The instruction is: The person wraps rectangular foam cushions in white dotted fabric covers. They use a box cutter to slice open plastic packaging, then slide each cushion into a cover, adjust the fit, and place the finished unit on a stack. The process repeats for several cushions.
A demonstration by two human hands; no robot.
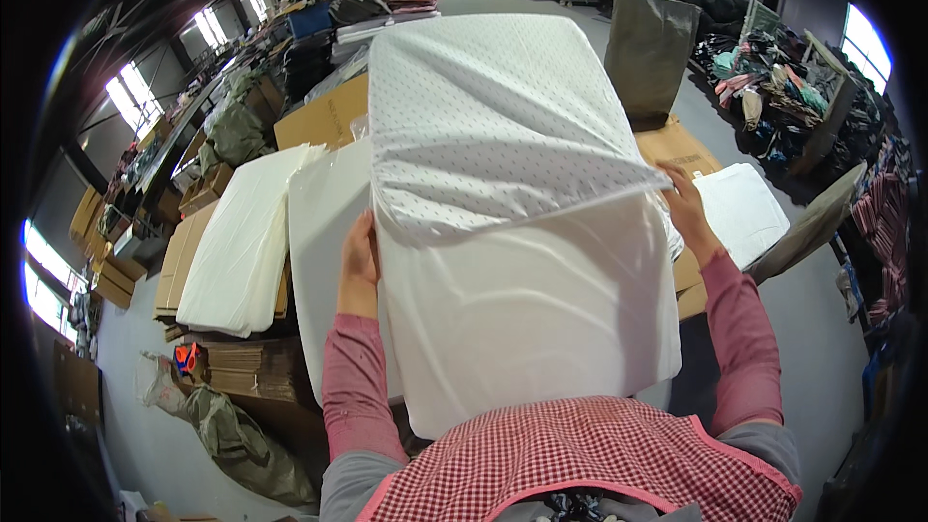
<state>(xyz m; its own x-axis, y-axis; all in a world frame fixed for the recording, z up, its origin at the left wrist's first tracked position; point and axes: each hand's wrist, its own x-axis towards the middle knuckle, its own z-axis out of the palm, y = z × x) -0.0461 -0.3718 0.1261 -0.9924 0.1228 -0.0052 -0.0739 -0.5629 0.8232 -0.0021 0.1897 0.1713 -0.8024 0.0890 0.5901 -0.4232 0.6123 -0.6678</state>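
A thick white foam pad [541, 319] lies in front of me, its near end against my checked apron. A white fabric cover [483, 116] with small dark dots is over its far part, and the cover's open edge slants across the pad. My right hand [684, 205] is closed on the corner of that edge, pulled out to the right. At the pad's left side, my left hand [361, 256] is closed where the cover's edge meets the foam; some of its fingers are hidden.
More white pads [242, 237] lie on cardboard at the left. Orange-handled scissors [187, 358] rest by stacked cardboard [253, 369]. A folded white piece [742, 208] lies at the right, near an upright grey-brown panel [650, 53]. A green sack [237, 440] lies on the floor.
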